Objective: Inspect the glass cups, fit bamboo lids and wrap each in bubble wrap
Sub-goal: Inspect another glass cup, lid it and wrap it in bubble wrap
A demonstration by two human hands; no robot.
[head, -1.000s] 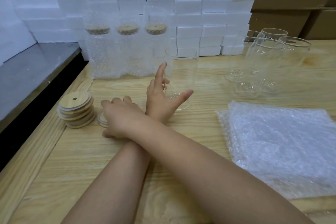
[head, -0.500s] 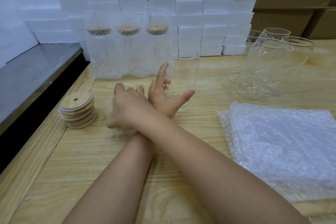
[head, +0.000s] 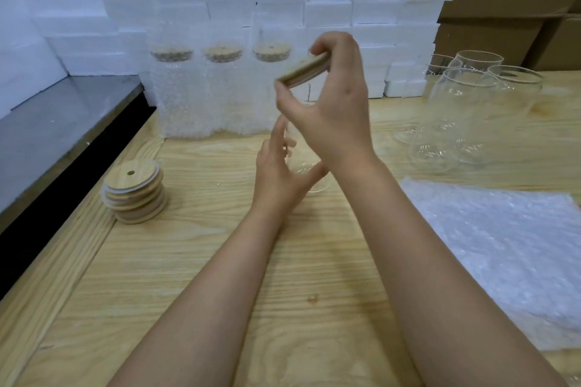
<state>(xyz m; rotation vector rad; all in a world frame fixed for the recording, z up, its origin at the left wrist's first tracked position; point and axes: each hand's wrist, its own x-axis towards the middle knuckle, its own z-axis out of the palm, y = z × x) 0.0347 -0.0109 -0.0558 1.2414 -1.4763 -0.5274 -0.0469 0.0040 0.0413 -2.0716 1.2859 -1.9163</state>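
Head: R hand (head: pixel 333 104) grip on lid (head: pixel 303 70) rim, above cup (head: pixel 314 184)

Bamboo lid (head: pixel 303 69) tilted, above upright glass cup (head: pixel 314 181)
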